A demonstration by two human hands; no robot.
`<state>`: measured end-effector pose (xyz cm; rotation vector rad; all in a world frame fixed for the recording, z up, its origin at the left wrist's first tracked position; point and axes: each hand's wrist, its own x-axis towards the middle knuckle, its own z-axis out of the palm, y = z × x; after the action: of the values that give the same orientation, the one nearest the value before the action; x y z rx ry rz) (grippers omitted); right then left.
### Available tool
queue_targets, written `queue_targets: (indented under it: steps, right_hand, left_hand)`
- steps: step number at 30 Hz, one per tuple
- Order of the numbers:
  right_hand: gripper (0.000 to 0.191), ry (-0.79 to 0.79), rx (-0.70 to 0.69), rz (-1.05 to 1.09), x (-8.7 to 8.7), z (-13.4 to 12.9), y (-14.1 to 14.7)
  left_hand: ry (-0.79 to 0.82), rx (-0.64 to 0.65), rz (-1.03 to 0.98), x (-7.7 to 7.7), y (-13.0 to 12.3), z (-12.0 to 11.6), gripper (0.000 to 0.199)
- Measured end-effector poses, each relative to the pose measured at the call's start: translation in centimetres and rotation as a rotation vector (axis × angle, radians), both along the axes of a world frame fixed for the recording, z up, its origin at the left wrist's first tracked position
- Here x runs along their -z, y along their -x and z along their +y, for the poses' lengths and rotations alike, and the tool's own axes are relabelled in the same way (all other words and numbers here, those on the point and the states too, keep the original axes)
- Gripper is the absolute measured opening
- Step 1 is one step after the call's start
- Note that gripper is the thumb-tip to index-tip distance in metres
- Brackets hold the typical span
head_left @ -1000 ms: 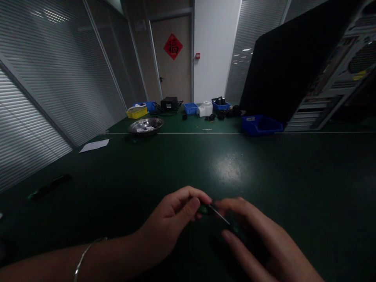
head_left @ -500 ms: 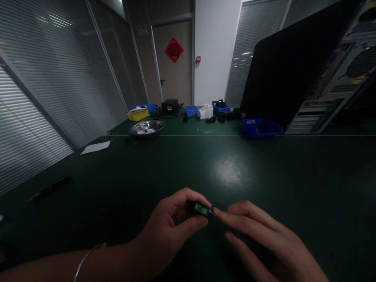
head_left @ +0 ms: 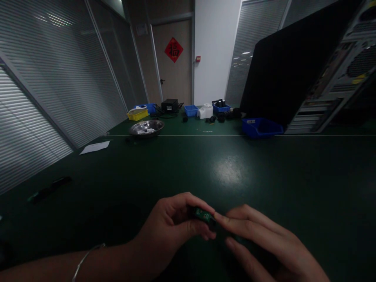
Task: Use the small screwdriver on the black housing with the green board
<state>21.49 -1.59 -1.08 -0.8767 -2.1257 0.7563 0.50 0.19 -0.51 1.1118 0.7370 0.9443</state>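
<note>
Between the thumb and fingers of my left hand (head_left: 172,227) is a small green circuit board (head_left: 202,214) with pale markings, set in a dark casing. My left hand is closed around it, just above the green table. The index fingertip of my right hand (head_left: 261,235) touches the board's right end or the fingertip of my left hand there; which one is hard to tell. The right thumb stays apart from the index finger, and I see nothing held between them, though the palm side is dark.
A dark object with a green end (head_left: 49,190) lies at left, near a white paper (head_left: 94,147). Farther back stand a metal bowl (head_left: 147,128), a yellow tray (head_left: 138,114), a black box (head_left: 170,105) and a blue bin (head_left: 261,128). A computer case (head_left: 331,86) rises at right.
The circuit board and my left fingers have shifted slightly down and right. The left thumb has drawn back along the casing. The right index fingertip has dropped a little, staying at the board's end.
</note>
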Motion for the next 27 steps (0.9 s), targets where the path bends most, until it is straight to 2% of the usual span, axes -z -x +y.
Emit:
queue_targets:
  steps: [5,10,13,18,23,27]
  right_hand:
    - [0.049,0.028,0.026,0.078,0.3,0.0,0.2]
    - [0.049,-0.079,0.116,0.09,0.1,-0.3,0.3]
    - [0.044,-0.123,0.133,0.095,-0.2,-0.3,0.4]
    - [0.034,-0.139,0.161,0.056,-0.5,0.0,0.8]
    - [0.028,-0.18,0.236,0.05,-1.1,0.2,1.9]
    - [0.029,-0.173,0.234,0.058,-1.1,0.2,2.0]
  left_hand:
    - [0.052,0.004,-0.045,0.2,0.0,0.2,0.015]
    - [0.084,-0.099,-0.005,0.6,0.4,0.4,0.025]
    - [0.102,-0.098,-0.054,0.9,0.4,0.4,0.025]
    - [0.113,0.004,-0.053,1.2,0.2,0.4,0.019]
    - [0.181,0.141,-0.153,1.5,0.1,0.4,0.043]
    - [0.179,0.266,-0.112,1.4,0.1,0.2,0.038]
